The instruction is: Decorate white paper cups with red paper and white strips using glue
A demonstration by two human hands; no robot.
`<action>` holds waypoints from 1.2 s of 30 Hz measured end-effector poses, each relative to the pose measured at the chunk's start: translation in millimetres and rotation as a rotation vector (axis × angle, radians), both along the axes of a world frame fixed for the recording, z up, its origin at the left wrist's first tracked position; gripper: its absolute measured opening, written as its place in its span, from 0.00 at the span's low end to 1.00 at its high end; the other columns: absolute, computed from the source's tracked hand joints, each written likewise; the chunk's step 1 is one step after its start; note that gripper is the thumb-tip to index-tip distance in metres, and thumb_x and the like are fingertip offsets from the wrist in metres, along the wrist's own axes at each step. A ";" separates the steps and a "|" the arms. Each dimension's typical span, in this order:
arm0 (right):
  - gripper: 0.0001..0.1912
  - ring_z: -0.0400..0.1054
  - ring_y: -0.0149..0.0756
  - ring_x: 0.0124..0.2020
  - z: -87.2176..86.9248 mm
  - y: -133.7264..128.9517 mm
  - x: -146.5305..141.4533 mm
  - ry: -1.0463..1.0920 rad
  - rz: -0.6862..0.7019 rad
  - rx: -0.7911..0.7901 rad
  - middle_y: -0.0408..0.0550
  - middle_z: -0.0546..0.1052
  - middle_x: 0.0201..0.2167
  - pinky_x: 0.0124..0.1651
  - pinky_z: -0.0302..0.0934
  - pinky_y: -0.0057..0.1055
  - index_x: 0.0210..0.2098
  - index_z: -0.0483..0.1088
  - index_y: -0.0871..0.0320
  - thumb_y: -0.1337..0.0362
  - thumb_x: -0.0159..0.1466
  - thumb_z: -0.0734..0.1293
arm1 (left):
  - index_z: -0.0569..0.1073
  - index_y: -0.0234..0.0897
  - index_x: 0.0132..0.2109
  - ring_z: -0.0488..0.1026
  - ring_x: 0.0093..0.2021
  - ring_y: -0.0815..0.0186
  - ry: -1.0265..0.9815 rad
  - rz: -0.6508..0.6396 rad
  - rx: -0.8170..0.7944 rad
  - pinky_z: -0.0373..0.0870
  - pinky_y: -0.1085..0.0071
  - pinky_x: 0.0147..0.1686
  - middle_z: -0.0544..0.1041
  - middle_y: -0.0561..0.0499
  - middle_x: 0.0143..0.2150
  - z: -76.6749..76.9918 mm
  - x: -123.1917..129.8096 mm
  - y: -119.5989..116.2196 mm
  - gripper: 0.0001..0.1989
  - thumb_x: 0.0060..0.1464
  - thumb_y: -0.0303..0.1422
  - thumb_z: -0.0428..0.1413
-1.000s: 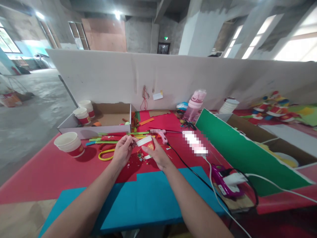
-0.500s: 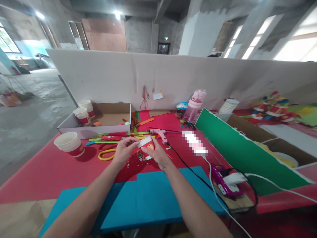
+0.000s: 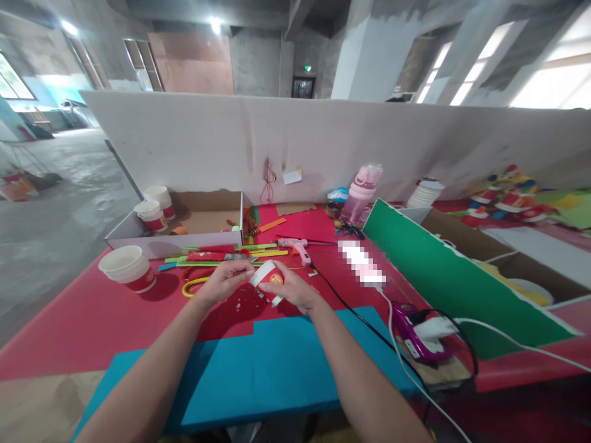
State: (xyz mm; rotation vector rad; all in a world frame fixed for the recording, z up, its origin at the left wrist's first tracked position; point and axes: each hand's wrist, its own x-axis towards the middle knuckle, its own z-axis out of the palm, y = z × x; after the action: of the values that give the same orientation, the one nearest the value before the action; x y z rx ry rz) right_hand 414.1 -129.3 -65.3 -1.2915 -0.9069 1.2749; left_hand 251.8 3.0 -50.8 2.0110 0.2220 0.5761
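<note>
A small red-and-white paper cup (image 3: 268, 280) with a gold emblem is tilted in my right hand (image 3: 295, 289), whose fingers and thumb wrap round it. At the cup's white rim, my left hand (image 3: 227, 280) is closed in a pinch. Whatever lies between those fingertips, if anything, is too small to make out. Beneath the cup, small paper scraps (image 3: 244, 303) are scattered on the red tabletop. Just left of my left hand lies a yellow scissors handle (image 3: 194, 287). Behind the cup rests a pink hot glue gun (image 3: 298, 248).
Stacked paper cups (image 3: 127, 266) stand left, before an open cardboard box (image 3: 138, 243) holding more cups. Coloured strips (image 3: 258, 249) lie behind my hands. At right are a purple power strip (image 3: 418, 338) with cables, a green-sided box (image 3: 443, 277) and a pink bottle (image 3: 361, 191).
My left fingers have drawn slightly left, off the cup's side to its rim edge. The cup has tipped a little and sits slightly lower in my right hand.
</note>
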 end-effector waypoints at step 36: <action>0.38 0.57 0.45 0.61 1.0 2.6 -9.3 -0.641 -0.299 0.391 0.53 0.59 0.62 0.61 0.55 0.44 0.62 0.54 0.52 0.57 0.55 0.71 | 0.76 0.33 0.30 0.67 0.27 0.71 -0.170 0.317 -0.380 0.63 0.76 0.30 0.74 0.53 0.25 -1.6 11.2 -8.8 0.10 0.47 0.37 0.63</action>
State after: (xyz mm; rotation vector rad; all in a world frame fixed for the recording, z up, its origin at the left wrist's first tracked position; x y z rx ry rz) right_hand 404.8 -126.8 -64.3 -1.4652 -1.2713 0.4099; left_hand 263.0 -5.8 -52.4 1.5593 0.5121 0.8325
